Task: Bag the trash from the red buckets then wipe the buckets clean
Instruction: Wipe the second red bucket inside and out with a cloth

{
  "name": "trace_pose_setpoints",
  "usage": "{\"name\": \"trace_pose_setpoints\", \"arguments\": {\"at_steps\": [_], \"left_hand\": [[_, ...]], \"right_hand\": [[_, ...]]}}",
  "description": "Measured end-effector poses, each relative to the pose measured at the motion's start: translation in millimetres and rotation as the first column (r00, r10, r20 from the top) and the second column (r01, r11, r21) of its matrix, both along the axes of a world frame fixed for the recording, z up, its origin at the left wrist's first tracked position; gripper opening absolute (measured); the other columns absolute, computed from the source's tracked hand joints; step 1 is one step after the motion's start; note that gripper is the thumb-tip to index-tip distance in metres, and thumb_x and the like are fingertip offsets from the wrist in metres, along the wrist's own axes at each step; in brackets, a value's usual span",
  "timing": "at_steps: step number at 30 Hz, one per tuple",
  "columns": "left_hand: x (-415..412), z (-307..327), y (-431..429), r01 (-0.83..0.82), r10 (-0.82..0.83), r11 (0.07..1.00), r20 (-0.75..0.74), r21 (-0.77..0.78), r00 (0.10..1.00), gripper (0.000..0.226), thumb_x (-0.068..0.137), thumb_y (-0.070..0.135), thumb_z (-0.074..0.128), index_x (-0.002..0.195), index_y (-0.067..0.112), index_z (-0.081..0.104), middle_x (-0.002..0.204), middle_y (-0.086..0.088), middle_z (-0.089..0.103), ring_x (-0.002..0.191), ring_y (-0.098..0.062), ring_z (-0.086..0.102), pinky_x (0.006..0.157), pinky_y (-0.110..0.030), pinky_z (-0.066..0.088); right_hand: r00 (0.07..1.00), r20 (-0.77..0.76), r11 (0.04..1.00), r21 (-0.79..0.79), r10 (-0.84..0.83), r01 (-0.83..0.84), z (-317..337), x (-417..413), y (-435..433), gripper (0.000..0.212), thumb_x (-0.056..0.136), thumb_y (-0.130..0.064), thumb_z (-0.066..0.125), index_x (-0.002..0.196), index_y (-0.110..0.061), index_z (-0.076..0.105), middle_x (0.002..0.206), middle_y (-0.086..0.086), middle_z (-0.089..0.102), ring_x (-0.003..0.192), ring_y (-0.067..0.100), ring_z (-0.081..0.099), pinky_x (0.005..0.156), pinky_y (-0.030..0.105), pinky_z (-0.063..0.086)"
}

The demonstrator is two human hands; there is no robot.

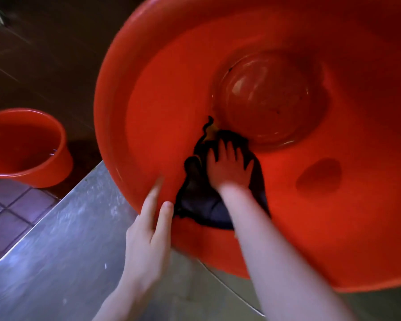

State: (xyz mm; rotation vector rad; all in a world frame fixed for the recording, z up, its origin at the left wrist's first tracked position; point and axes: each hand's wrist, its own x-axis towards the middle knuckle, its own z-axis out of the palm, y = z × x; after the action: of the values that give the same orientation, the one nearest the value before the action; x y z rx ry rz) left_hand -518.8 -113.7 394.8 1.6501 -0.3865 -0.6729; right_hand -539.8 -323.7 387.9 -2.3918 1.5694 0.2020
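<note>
Red bucket (pixel 148 89) tipped over, filling the right of the frame, being wiped.
Right hand (pixel 227 167) presses a dark cloth (pixel 195 200) flat on its inside, fingers spread; left hand (pixel 146 239) steadies the rim, fingers straight. No trash inside. Small bucket (pixel 33 172), left edge, likely comes next.

One head-worn wide-angle camera looks steeply down, very near, into the tilted red bucket (pixel 171 89), steel tabletop (pixel 67 239) lower left.

Cloth (pixel 195 198) inside the near bucket (pixel 148 77) on the table (pixel 67 251), another bucket (pixel 26 149) left on the floor (pixel 44 54)
</note>
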Motion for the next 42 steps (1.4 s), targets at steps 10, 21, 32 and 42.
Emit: {"name": "trace_pose_setpoints", "arguments": {"at_steps": [10,21,32,42], "left_hand": [[-35.3,38.1,7.7,0.087,-0.091,0.996,-0.201,-0.03,0.975,0.04,0.07,0.08,0.038,0.11,0.085,0.036,0.108,0.062,0.041,0.111,0.037,0.031,0.095,0.002,0.025],[-63.1,30.7,13.3,0.1,-0.18,0.976,-0.447,-0.196,0.876,0.063,0.064,0.083,0.05,0.125,0.077,0.034,0.116,0.04,0.06,0.109,-0.008,0.066,0.086,-0.034,0.057],[53.3,46.2,24.1,0.054,-0.171,0.983,0.759,0.177,0.629,0.049,0.09,0.048,0.055,0.137,0.035,0.052,0.129,-0.012,0.034,0.109,-0.021,0.047,0.094,-0.023,0.041],[10.7,-6.6,-6.3,0.074,-0.136,0.988,0.544,0.133,0.828,0.08,0.086,0.005,0.065,0.145,0.048,0.033,0.141,-0.008,0.044,0.111,-0.034,0.058,0.083,-0.034,0.05]], "right_hand": [[0.987,0.075,0.981,0.12,0.145,-0.153,30.8,-49.4,70.4,0.06,0.101,-0.046,0.021,0.155,-0.028,0.0,0.163,-0.013,-0.008,0.15,0.011,-0.006,0.119,0.055,-0.002],[0.994,-0.046,0.973,0.206,-0.099,0.106,12.7,-40.4,-7.1,0.059,0.1,-0.051,0.017,0.155,-0.033,0.006,0.163,-0.012,-0.002,0.15,0.017,-0.002,0.117,0.059,-0.006],[0.999,-0.009,0.999,0.013,0.032,-0.032,-17.4,-59.8,-4.8,0.061,0.1,-0.053,0.017,0.155,-0.032,-0.002,0.163,-0.01,-0.008,0.15,0.015,-0.007,0.119,0.055,-0.005],[0.973,-0.082,0.956,-0.186,0.214,-0.226,-13.0,-82.4,72.1,0.064,0.098,-0.051,0.018,0.156,-0.024,0.009,0.164,-0.005,0.006,0.151,0.019,0.007,0.118,0.056,0.008]]}}
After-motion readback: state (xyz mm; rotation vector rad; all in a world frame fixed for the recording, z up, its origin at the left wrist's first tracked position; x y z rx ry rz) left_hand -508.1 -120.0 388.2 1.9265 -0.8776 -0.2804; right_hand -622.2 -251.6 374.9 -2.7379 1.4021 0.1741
